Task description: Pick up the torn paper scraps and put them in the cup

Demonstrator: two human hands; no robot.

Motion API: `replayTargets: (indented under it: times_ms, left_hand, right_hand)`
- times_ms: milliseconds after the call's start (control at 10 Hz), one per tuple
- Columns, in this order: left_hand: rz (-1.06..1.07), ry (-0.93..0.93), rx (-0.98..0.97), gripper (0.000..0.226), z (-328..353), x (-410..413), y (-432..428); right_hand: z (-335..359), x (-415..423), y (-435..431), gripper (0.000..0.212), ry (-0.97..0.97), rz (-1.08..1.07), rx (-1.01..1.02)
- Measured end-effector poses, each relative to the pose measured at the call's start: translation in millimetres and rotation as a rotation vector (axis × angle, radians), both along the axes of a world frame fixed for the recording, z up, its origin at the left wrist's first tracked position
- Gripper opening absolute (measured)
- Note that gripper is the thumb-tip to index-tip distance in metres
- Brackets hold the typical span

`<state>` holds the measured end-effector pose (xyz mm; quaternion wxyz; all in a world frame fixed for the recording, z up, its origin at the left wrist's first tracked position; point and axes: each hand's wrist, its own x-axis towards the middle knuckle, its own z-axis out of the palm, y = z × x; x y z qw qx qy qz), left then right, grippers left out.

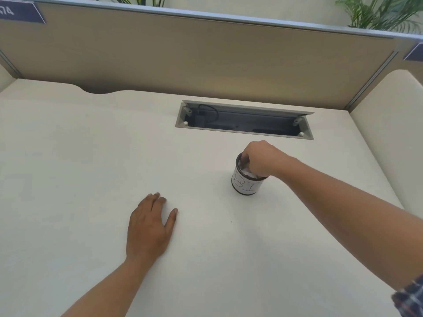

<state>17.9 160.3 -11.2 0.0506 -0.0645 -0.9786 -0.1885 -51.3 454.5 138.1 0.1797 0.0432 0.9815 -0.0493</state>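
A small round cup (pixel 246 185) with a white label and dark rims stands on the white desk (pixel 91 156), right of centre. White paper scraps (pixel 248 173) show inside it under my right hand (pixel 263 157). That hand hovers over the cup's mouth with its fingertips dipped inside; whether they still pinch a scrap is hidden. My left hand (pixel 148 225) lies flat on the desk to the left of the cup, fingers straight, holding nothing.
An open grey cable tray (pixel 243 121) is sunk into the desk just behind the cup. A beige partition (pixel 206 53) closes off the back, with another panel (pixel 389 110) on the right. Plants (pixel 384 12) rise behind the partition.
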Motion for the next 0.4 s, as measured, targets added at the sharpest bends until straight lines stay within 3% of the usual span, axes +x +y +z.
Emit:
replayTargets:
  times_ms: [200, 400]
  left_hand:
    - [-0.009, 0.005, -0.002, 0.056, -0.7, -0.6, 0.2]
    - [-0.017, 0.006, 0.024, 0.055, 0.9, -0.9, 0.9]
  right_hand:
    - [30.5, 4.4, 11.1, 0.039, 0.097, -0.044, -0.122]
    - [35.3, 23.0, 3.7, 0.016, 0.506, -0.282, -0.453]
